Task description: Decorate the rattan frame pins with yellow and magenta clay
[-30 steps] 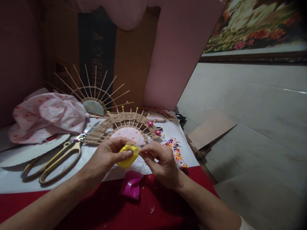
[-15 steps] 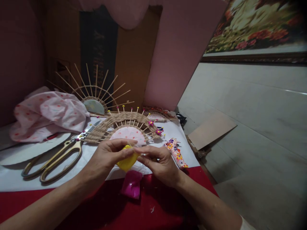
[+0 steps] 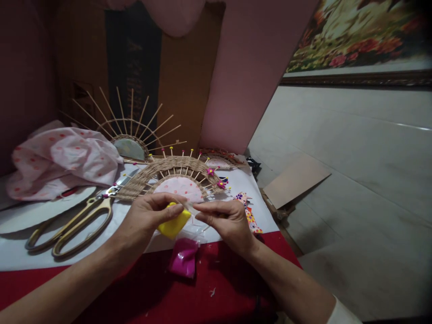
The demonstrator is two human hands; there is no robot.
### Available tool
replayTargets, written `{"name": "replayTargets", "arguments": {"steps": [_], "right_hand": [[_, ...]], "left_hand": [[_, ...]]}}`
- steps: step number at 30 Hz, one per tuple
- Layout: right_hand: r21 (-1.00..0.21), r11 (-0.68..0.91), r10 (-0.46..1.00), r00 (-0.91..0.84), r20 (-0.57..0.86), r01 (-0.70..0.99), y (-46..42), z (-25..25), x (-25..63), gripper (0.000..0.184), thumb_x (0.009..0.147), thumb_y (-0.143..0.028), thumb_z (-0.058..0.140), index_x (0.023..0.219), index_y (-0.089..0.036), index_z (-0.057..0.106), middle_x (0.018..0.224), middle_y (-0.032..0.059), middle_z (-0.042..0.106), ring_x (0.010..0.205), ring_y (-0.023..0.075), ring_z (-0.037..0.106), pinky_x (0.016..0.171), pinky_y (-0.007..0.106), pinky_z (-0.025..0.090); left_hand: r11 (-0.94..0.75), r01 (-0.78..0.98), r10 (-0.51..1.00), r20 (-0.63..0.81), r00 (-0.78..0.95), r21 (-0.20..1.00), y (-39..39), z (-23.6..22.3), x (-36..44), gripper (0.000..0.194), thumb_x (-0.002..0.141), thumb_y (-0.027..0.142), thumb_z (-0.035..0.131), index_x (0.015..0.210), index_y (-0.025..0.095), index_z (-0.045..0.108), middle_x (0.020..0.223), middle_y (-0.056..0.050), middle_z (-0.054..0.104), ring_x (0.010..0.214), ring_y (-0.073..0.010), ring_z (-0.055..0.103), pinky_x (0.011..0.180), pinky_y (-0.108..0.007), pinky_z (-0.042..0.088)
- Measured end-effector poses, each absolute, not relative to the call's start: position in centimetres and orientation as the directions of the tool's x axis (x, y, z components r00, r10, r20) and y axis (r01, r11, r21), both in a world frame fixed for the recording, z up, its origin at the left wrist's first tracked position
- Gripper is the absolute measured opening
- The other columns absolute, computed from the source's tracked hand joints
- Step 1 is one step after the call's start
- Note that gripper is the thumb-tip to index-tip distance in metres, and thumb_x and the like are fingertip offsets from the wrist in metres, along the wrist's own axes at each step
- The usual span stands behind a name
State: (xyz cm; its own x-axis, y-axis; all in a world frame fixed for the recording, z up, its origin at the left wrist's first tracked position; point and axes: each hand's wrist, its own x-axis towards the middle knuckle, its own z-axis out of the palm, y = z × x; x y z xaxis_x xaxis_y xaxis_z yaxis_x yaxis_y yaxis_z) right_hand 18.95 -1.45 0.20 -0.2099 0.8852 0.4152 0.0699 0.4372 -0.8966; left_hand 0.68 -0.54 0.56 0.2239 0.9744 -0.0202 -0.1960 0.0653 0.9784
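Note:
My left hand grips a yellow lump in a clear plastic wrap between thumb and fingers. My right hand pinches the wrap's clear plastic at the lump's right side, fingers pressed together. Both hands hover over the white sheet near the table's front. Just beyond them lies a half-round woven rattan piece with skewer spokes tipped by coloured beads and a pink fabric centre. A magenta packet lies on the red cloth below my hands.
Large gold-handled scissors lie at the left. A crumpled pink dotted cloth sits behind them. A second skewer fan stands at the back. A flowered glue gun lies at the right, near the table's edge. Cardboard rests on the tiled floor.
My right hand's pinch has drawn slightly away from the yellow lump, pulling the clear plastic out to the right. The left hand keeps its hold.

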Motion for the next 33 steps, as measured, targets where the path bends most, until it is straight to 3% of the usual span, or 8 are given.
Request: {"name": "replayTargets", "arguments": {"steps": [3, 5, 14, 22, 25, 28, 30, 33], "right_hand": [[-0.881, 0.455, 0.878, -0.226, 0.421, 0.128, -1.5, 0.4, 19.1, 0.016, 0.07, -0.025, 0.074, 0.086, -0.02, 0.074, 0.045, -0.0058, 0.051, 0.041, 0.0077, 0.04, 0.041, 0.022, 0.036], [-0.885, 0.442, 0.881, -0.258, 0.397, 0.144, -1.6, 0.5, 19.1, 0.017, 0.071, -0.024, 0.072, 0.087, -0.019, 0.07, 0.044, -0.0084, 0.042, 0.04, 0.0058, 0.033, 0.04, 0.02, 0.03], [-0.859, 0.427, 0.858, -0.425, 0.288, 0.282, -1.3, 0.4, 19.2, 0.015, 0.076, -0.028, 0.067, 0.074, -0.017, 0.057, 0.056, -0.0057, 0.049, 0.049, 0.0065, 0.039, 0.046, 0.019, 0.031], [-0.68, 0.586, 0.786, -0.515, 0.343, 0.441, -1.7, -0.1, 19.0, 0.007, 0.083, -0.024, 0.059, 0.085, -0.018, 0.062, 0.059, -0.0039, 0.056, 0.048, 0.0069, 0.042, 0.048, 0.02, 0.033], [-0.728, 0.569, 0.792, -0.491, 0.362, 0.382, -1.6, 0.1, 19.1, 0.01, 0.082, -0.027, 0.06, 0.084, -0.018, 0.065, 0.057, -0.0039, 0.054, 0.048, 0.0069, 0.041, 0.048, 0.02, 0.033], [-0.856, 0.477, 0.87, -0.244, 0.428, 0.201, -1.0, 0.5, 19.5, 0.019, 0.081, -0.036, 0.062, 0.077, -0.017, 0.063, 0.06, -0.0026, 0.053, 0.049, 0.0069, 0.041, 0.046, 0.02, 0.032], [-0.927, 0.375, 0.924, -0.083, 0.372, 0.019, -0.4, 0.7, 19.7, 0.025, 0.082, -0.042, 0.06, 0.076, -0.017, 0.059, 0.055, -0.0049, 0.045, 0.045, 0.0053, 0.034, 0.04, 0.018, 0.027], [-0.962, 0.184, 0.977, -0.072, 0.201, -0.2, 0.3, 0.6, 19.7, 0.023, 0.08, -0.04, 0.061, 0.081, -0.018, 0.053, 0.054, -0.0081, 0.039, 0.042, 0.004, 0.03, 0.038, 0.016, 0.026]], "left_hand": [[0.047, -0.175, 0.975, -0.008, 0.222, 0.983, -0.5, 0.8, 0.6, 0.016, 0.063, 0.03, 0.078, 0.075, 0.02, 0.075, 0.074, -0.002, 0.07, 0.063, -0.0126, 0.058, 0.056, -0.02, 0.043], [0.037, -0.149, 0.974, -0.003, 0.226, 0.988, -0.6, 1.1, 0.6, 0.017, 0.062, 0.031, 0.078, 0.075, 0.02, 0.075, 0.074, -0.002, 0.071, 0.064, -0.0132, 0.058, 0.056, -0.02, 0.044], [-0.042, -0.054, 0.974, 0.053, 0.22, 0.998, -0.9, 1.7, 0.9, 0.015, 0.06, 0.028, 0.078, 0.069, 0.017, 0.074, 0.072, -0.004, 0.069, 0.066, -0.0157, 0.059, 0.059, -0.023, 0.046], [-0.067, -0.009, 0.954, 0.066, 0.293, 0.998, -0.8, 1.5, 1.0, 0.016, 0.058, 0.03, 0.078, 0.065, 0.017, 0.073, 0.07, -0.005, 0.069, 0.066, -0.0173, 0.06, 0.062, -0.026, 0.047], [-0.039, 0.025, 0.954, 0.029, 0.3, 0.999, -0.7, 1.7, 0.8, 0.017, 0.057, 0.031, 0.078, 0.065, 0.016, 0.072, 0.065, -0.004, 0.068, 0.061, -0.0158, 0.058, 0.056, -0.024, 0.045], [0.03, 0.021, 0.961, -0.035, 0.273, 0.999, -0.6, 2.3, 0.5, 0.018, 0.057, 0.031, 0.077, 0.063, 0.016, 0.07, 0.058, -0.003, 0.065, 0.053, -0.0134, 0.054, 0.048, -0.021, 0.041], [0.083, -0.007, 0.965, -0.079, 0.249, 0.997, -0.5, 2.6, 0.4, 0.019, 0.058, 0.032, 0.077, 0.062, 0.015, 0.068, 0.058, -0.003, 0.065, 0.051, -0.0128, 0.054, 0.047, -0.021, 0.04], [0.125, -0.05, 0.965, -0.11, 0.239, 0.991, -0.2, 2.5, 0.2, 0.019, 0.059, 0.031, 0.076, 0.063, 0.014, 0.067, 0.059, -0.004, 0.065, 0.05, -0.0125, 0.054, 0.047, -0.021, 0.04]]}}
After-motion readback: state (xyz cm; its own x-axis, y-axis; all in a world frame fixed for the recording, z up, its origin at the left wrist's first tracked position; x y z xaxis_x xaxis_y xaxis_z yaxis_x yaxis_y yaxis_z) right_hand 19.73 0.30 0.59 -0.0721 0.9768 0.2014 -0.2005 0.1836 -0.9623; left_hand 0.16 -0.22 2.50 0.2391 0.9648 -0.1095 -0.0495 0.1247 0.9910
